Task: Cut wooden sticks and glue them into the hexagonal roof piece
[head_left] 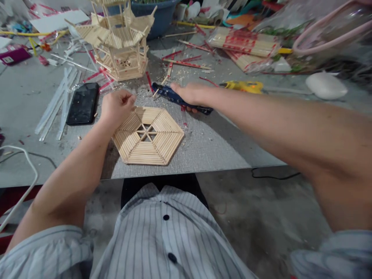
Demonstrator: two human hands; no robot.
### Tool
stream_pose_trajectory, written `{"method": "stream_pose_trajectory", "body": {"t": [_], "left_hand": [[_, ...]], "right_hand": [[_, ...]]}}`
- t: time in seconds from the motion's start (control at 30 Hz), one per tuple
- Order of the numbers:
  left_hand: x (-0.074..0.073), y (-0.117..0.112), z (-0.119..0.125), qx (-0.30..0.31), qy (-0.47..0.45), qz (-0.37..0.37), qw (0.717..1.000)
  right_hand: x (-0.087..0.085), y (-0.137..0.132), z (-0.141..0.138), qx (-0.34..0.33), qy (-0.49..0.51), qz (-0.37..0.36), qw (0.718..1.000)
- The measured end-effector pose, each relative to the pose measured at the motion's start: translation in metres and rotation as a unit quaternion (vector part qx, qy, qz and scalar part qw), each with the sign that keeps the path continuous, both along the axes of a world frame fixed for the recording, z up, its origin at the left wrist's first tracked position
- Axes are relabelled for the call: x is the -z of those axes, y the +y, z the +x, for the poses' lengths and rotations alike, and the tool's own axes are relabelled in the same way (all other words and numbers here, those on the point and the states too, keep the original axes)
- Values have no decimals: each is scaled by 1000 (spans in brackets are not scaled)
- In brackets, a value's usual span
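Note:
A hexagonal panel of thin wooden sticks (167,133), with a spoked opening at its centre, lies flat near the table's front edge. At its upper left corner is my left hand (117,104), fingers curled into a pinch; whatever is between them is too small to make out. My right hand (192,95) grips a dark blue cutter resembling pliers (167,92) just beyond the panel, thumb on top and fingertips underneath. By the cutter's jaws is a short wooden stick (156,92). Behind stands a small pagoda model of wooden sticks (120,48).
A black phone (83,104) and clear glue sticks (58,100) lie to the left. Behind my right forearm are a yellow glue gun (242,86), bagged sticks (245,42) and a white rounded object (326,85). Red-marked scraps and a blue basin (159,17) stand farther back.

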State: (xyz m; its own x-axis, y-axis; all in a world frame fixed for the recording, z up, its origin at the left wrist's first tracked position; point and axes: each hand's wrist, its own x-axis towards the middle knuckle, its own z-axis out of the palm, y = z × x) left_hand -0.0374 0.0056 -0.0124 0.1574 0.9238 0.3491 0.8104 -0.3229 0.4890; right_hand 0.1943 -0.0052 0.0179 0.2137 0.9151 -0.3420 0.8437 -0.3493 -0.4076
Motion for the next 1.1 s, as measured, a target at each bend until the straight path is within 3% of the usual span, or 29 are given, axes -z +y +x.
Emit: {"method": "stream_pose_trajectory", "body": {"t": [0.17, 0.33, 0.43, 0.6, 1.1], "left_hand": [[-16, 3, 6, -37, 36, -42, 998], [-33, 15, 37, -45, 185, -106, 976], [-31, 25, 61, 3, 222, -121, 967], [-25, 35, 86, -29, 214, -140, 966], [-23, 44, 89, -65, 201, -163, 964]], "right_hand": [[1, 2, 2, -11, 9, -6, 1000], [4, 5, 4, -12, 34, -14, 999], [5, 7, 4, -17, 43, -12, 999], [4, 6, 5, -29, 26, -10, 999], [1, 2, 2, -41, -15, 14, 999]]}}
